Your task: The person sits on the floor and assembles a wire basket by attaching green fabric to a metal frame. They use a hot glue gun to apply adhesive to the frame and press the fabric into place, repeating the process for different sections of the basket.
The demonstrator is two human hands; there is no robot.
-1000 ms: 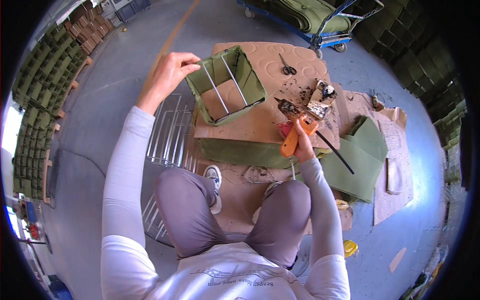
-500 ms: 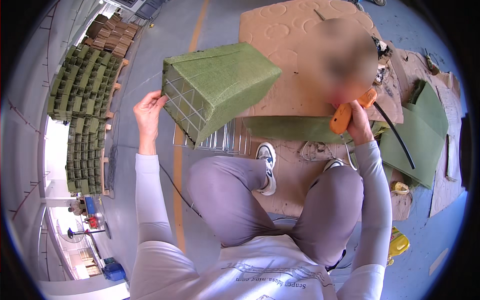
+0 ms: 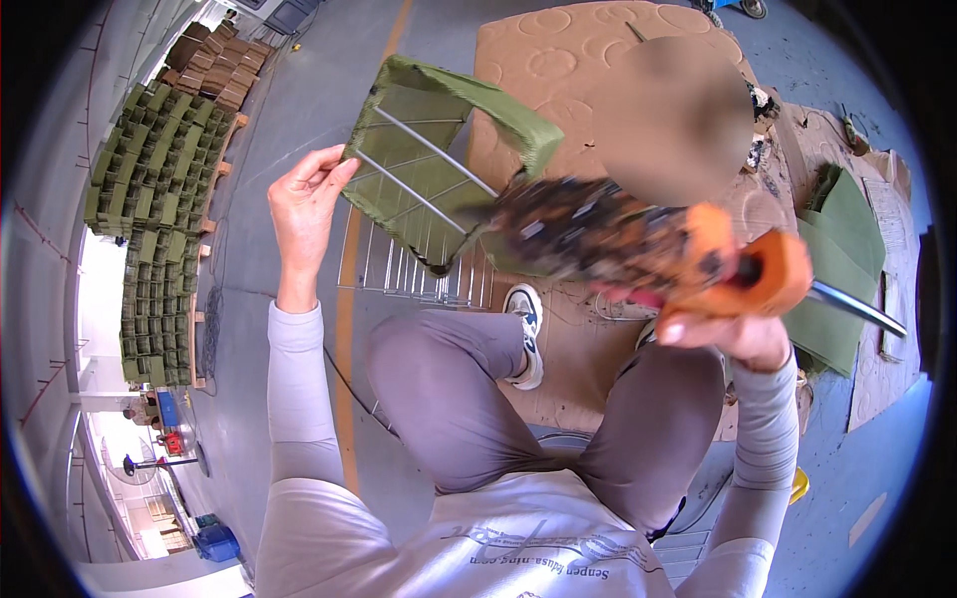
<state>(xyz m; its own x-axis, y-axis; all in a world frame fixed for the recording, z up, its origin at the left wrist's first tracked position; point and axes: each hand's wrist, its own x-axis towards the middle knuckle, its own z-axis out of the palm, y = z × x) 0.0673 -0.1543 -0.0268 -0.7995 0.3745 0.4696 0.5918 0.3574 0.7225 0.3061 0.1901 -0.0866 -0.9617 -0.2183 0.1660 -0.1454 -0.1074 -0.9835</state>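
Observation:
My left hand (image 3: 307,214) pinches the near left edge of a green fabric box (image 3: 435,125) between thumb and fingers. The box is tilted with its open end toward me, and a silver wire frame shows inside. In my right hand (image 3: 733,339) is an orange glue gun (image 3: 698,254), its front caked with dark residue and blurred by motion. Its tip is at the box's right lower edge; whether it touches cannot be made out. A shiny rod (image 3: 857,305) sticks out behind the gun.
A wire rack (image 3: 419,279) stands below the box. Cardboard sheets (image 3: 543,60) cover the floor ahead, with green sheets (image 3: 847,249) at right. Stacked green boxes (image 3: 159,229) stand on pallets at far left. A blurred round patch hides part of the cardboard.
The glue gun has swung up and left from my right side to the box's edge. The box has turned so its open end faces me; my left hand still holds it.

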